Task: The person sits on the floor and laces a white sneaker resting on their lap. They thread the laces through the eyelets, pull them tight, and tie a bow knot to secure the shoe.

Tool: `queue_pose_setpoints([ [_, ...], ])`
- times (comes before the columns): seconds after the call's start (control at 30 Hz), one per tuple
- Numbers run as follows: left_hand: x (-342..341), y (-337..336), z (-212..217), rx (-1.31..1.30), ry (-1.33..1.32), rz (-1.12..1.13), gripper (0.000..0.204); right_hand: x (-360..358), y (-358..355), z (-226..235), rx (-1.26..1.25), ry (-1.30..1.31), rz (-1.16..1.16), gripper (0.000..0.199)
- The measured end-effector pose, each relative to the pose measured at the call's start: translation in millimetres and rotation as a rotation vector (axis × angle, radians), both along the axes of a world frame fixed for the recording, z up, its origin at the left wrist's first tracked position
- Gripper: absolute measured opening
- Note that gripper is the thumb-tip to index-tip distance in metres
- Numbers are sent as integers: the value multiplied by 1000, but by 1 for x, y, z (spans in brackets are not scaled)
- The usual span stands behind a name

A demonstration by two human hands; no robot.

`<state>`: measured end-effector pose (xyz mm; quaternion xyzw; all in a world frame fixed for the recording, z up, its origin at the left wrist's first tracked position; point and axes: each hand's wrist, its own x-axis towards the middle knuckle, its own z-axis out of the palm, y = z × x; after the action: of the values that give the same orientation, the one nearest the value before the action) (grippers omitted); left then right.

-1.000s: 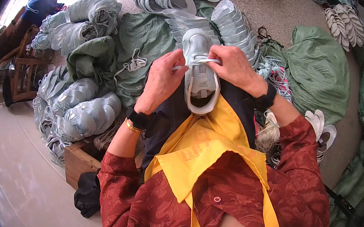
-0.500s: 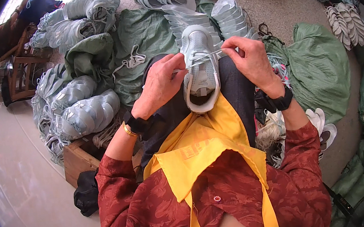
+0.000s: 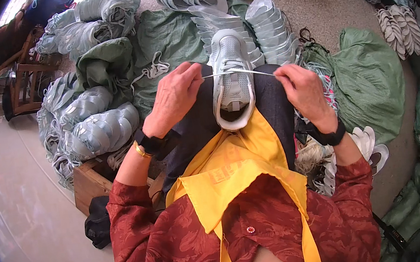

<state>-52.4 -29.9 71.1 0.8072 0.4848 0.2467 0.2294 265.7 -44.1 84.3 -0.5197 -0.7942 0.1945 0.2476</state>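
Pale, nested sneaker uppers are heaped on the floor along its left side, just beyond the corner of a wooden box. Next, the left hand pinches a thin white shoelace, which is taut. In the middle, a pale sneaker upper sits at the far edge of the lap, toe pointing away, the lace crossing it. The right hand grips the lace's other side between thumb and fingers. Farther right, a green sack lies on the floor.

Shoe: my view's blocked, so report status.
Left hand and right hand pinching lace, taut across shoe. Toe pointing away from wearer. Nothing blocking either hand.
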Motion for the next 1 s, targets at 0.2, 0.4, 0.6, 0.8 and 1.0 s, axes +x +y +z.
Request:
queue_pose_setpoints([
  [0.2, -54, -12, 2, -94, -31, 75, 13, 56, -30, -2, -47, 5, -213, 10],
  [0.4, -120, -29, -11, 22, 107, 219, 16, 131, -57, -21, -112, -103, -447, 12],
  [0.6, -188, -43, -13, -22, 231, 437, 14, 184, -83, -44, -97, -89, -552, 15],
  [0.8, -284, -52, -16, -18, 254, 644, 10, 246, -102, -74, -236, -90, -692, 18],
  [1.0, -344, -50, -2, -43, 334, 799, 12, 286, -108, -93, -281, 43, -786, 20],
])
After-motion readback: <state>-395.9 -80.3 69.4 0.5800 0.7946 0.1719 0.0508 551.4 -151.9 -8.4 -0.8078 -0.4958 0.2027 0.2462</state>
